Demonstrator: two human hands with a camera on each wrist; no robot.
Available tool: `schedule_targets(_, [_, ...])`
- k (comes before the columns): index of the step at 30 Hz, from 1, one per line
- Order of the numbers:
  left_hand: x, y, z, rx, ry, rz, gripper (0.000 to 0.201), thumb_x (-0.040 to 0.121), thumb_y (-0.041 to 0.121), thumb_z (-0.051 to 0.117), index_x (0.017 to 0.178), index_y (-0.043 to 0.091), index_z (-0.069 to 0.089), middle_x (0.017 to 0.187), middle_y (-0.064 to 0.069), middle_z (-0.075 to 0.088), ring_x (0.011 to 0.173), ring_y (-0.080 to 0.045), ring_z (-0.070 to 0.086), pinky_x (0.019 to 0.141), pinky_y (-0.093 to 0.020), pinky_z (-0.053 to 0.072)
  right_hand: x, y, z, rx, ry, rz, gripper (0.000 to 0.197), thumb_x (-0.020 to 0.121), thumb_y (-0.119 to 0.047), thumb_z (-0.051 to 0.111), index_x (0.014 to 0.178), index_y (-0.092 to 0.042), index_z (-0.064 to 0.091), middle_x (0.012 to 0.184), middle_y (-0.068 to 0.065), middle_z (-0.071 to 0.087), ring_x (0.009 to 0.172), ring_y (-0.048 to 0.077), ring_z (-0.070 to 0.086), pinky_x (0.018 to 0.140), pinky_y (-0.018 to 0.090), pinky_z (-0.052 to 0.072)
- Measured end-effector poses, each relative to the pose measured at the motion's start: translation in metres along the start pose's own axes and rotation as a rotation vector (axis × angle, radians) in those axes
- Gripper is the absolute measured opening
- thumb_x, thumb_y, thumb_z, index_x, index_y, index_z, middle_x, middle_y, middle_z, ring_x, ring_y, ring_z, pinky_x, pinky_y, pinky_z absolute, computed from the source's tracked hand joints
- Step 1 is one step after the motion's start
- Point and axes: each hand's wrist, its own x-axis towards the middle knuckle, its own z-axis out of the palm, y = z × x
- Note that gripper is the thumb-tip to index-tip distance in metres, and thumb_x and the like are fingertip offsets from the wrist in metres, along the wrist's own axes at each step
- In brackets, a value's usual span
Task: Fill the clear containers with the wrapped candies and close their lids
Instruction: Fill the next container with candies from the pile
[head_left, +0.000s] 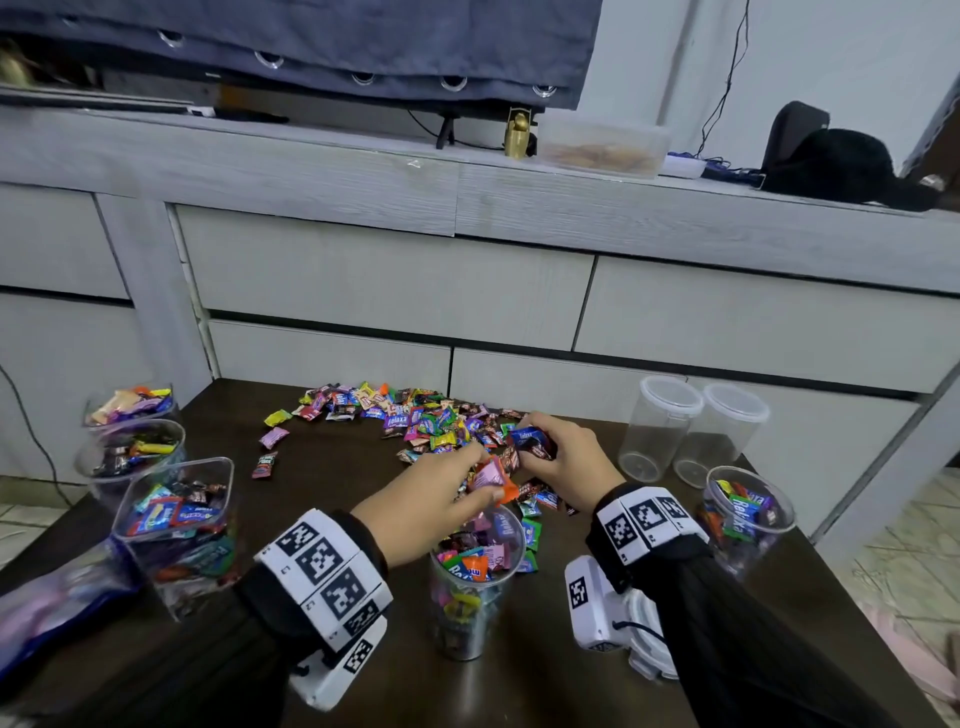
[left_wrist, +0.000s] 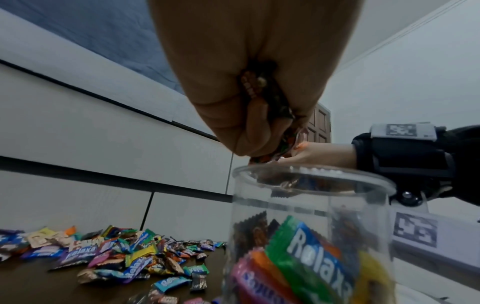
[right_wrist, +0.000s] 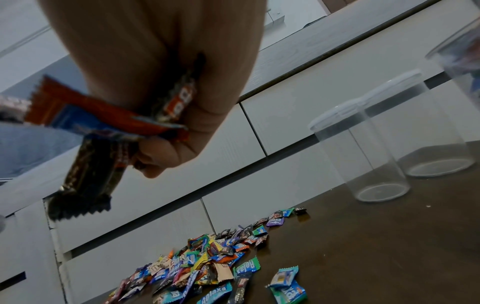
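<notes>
Both hands are busy over the dark tabletop (head_left: 332, 525). The left hand (head_left: 431, 499) has its grip closed on a bunch of wrapped candies (head_left: 491, 480) just above the open, part-filled clear container (head_left: 470, 587) — the right hand (head_left: 566, 457) clutches more candies above the loose pile (head_left: 415, 415).

candy pile (head_left: 415, 421) behind the central jar (head_left: 470, 587); lidded jars (head_left: 691, 431) right, filled tubs (head_left: 156, 499) left
</notes>
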Motion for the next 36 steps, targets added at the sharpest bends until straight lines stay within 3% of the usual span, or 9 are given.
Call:
schedule_targets(5, [-0.003,-0.002,0.003,0.142,-0.09,-0.014,0.02,0.098,0.036,0.054,0.103,0.017,0.049,0.095,0.0,0.06,0.087,-0.019,0.056,0.073,-0.032,0.04,-0.002,0.001,0.004,-0.003,-0.011,0.035,0.026,0.086,-0.015,0.067,0.11,-0.008,0.061,0.092,-0.003,0.059,0.081,0.008,0.052,0.065,-0.001,0.034])
schedule_targets(8, [0.002,0.001,0.006,0.359,-0.207,-0.012,0.028,0.099,0.039,0.051,0.114,0.015,0.048,0.113,-0.006,0.06,0.104,-0.027,0.057,0.082,-0.036,0.043,-0.001,0.002,0.005,-0.016,-0.032,0.048,0.028,0.087,-0.017,0.066,0.113,-0.008,0.06,0.098,-0.002,0.06,0.084,0.008,0.052,0.065,-0.002,0.033])
schedule_targets(12, [0.008,0.005,0.008,0.579,-0.366,0.005,0.031,0.098,0.037,0.051,0.117,0.012,0.048,0.117,-0.012,0.059,0.106,-0.035,0.057,0.084,-0.042,0.046,-0.003,0.003,0.006,-0.047,-0.048,0.047,0.022,0.087,-0.018,0.066,0.107,-0.01,0.061,0.091,-0.002,0.061,0.081,0.011,0.053,0.063,0.002,0.034])
schedule_targets(15, [0.012,0.008,0.009,0.673,-0.413,0.007,0.033,0.096,0.034,0.055,0.118,0.009,0.051,0.117,-0.016,0.058,0.106,-0.037,0.058,0.075,-0.038,0.041,-0.003,0.005,0.006,-0.066,-0.069,0.094,0.036,0.088,-0.021,0.065,0.121,-0.008,0.059,0.111,0.004,0.063,0.097,0.016,0.057,0.072,0.009,0.032])
schedule_targets(20, [0.016,0.012,0.009,0.701,-0.405,0.009,0.038,0.09,0.036,0.064,0.113,0.007,0.056,0.111,-0.015,0.058,0.101,-0.035,0.059,0.065,-0.035,0.036,-0.003,0.006,0.005,-0.071,-0.075,0.08,0.033,0.088,-0.021,0.065,0.119,-0.011,0.059,0.111,0.002,0.062,0.089,0.005,0.048,0.067,0.008,0.03])
schedule_targets(25, [0.013,0.009,0.009,0.619,-0.351,0.011,0.047,0.085,0.036,0.068,0.121,0.01,0.054,0.115,-0.012,0.059,0.105,-0.033,0.058,0.075,-0.039,0.045,-0.002,0.006,0.003,-0.072,-0.083,0.073,0.019,0.087,-0.021,0.066,0.105,-0.018,0.061,0.086,-0.012,0.056,0.08,0.009,0.052,0.067,0.008,0.034])
schedule_targets(28, [0.012,0.007,0.01,0.595,-0.322,0.016,0.045,0.084,0.039,0.068,0.116,0.011,0.053,0.115,-0.01,0.057,0.104,-0.032,0.057,0.074,-0.038,0.043,0.0,0.006,0.002,-0.094,-0.075,0.07,0.024,0.087,-0.023,0.066,0.11,-0.015,0.061,0.09,-0.01,0.057,0.085,0.011,0.054,0.074,0.018,0.034])
schedule_targets(32, [0.012,0.007,0.011,0.534,-0.278,0.027,0.043,0.085,0.044,0.067,0.113,0.013,0.055,0.114,-0.006,0.052,0.1,-0.028,0.055,0.07,-0.033,0.036,0.0,0.005,0.001,-0.095,-0.059,0.062,0.031,0.087,-0.022,0.067,0.116,-0.012,0.06,0.095,-0.006,0.059,0.084,0.006,0.052,0.066,0.007,0.034])
schedule_targets(36, [0.007,0.003,0.018,0.371,-0.179,-0.019,0.041,0.082,0.041,0.07,0.111,0.019,0.053,0.112,0.0,0.045,0.099,-0.025,0.055,0.082,-0.036,0.046,0.0,0.006,0.0,-0.09,-0.049,0.053,0.028,0.087,-0.021,0.067,0.112,-0.012,0.061,0.091,-0.007,0.058,0.083,0.01,0.055,0.065,-0.001,0.033])
